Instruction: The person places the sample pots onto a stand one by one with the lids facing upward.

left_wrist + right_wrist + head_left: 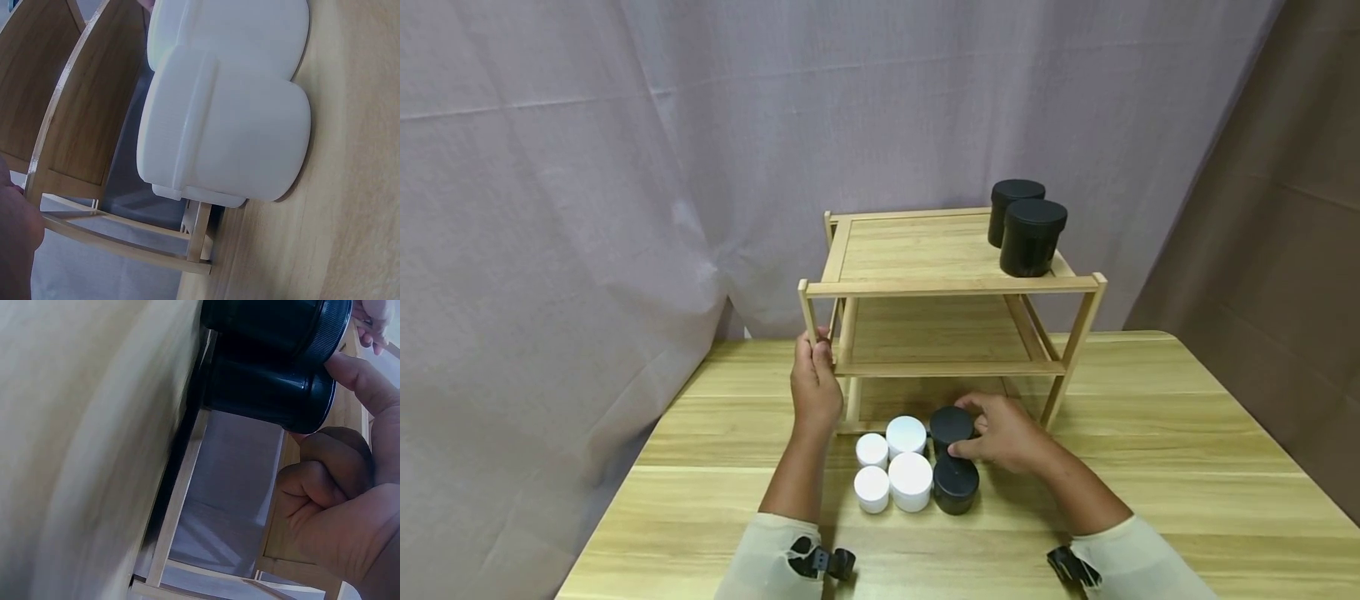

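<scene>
Wood-grained bench (1165, 467) bearing a tiered wooden rack (951, 286), which serves as landmark. Nearest, well in front of the rack, are two pale sleeves (767, 558) with dark strapped devices (842, 565) at the wrists. Next, in front of the rack, stands a row of lidded jars, from left to right: front small white jar (872, 489), front large white jar (911, 482) and front black jar (957, 485). A second row, just before the rack's lower front rail, repeats the order: rear small white jar (872, 451), rear large white jar (906, 435) and rear black jar (952, 425). The right hand (1007, 433) pinches the rear black jar between thumb and forefinger, its other fingers folded. The left hand (816, 383) grips the rack at its left front post. Farther back, at the right end of the rack's top shelf, two taller black jars stand upright: a nearer one (1033, 239) and a farther one (999, 218). Behind the rack hangs greyish cloth (850, 100); brown cloth (1262, 208) hangs to its right.
</scene>
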`<state>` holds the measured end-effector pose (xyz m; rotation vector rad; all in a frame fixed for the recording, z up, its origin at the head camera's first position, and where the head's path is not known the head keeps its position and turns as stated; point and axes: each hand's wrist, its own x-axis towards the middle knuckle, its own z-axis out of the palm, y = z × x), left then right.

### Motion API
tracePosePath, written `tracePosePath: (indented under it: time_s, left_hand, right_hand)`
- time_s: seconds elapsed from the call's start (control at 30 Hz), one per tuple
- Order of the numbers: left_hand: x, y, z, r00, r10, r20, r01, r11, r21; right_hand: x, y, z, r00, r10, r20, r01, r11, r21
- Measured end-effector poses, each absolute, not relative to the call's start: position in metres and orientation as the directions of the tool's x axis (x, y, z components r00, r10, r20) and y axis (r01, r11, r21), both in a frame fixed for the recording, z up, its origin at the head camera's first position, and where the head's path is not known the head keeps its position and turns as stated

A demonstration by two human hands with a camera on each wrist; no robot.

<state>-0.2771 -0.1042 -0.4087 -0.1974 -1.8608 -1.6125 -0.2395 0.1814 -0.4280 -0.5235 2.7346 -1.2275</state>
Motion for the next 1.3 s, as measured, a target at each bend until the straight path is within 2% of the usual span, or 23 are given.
tracePosePath:
  time_s: [0.5, 0.77, 1.3]
  left_hand:
    - [-0.278, -0.104, -0.407, -0.765, -0.306, 0.567, 0.516, 0.234, 0.824]
    - [-0.277, -0.103, -0.408, -0.764, -0.304, 0.569, 0.516, 0.242, 0.822]
    - [-0.276, -0.102, -0.407, -0.772, -0.303, 0.559, 0.511, 0.226, 0.829]
  right_hand:
    - [-0.231, 0.178, -0.412, -0.945, -0.319, 0.071, -0.278, 0.671, -0.687]
    - [-0.221, 0.176, -0.400, -0.941, -0.317, 0.117, -0.321, 0.730, -0.604]
    - [-0.206, 0.172, -0.384, -0.938, -0.308, 0.161, -0.341, 0.735, -0.586]
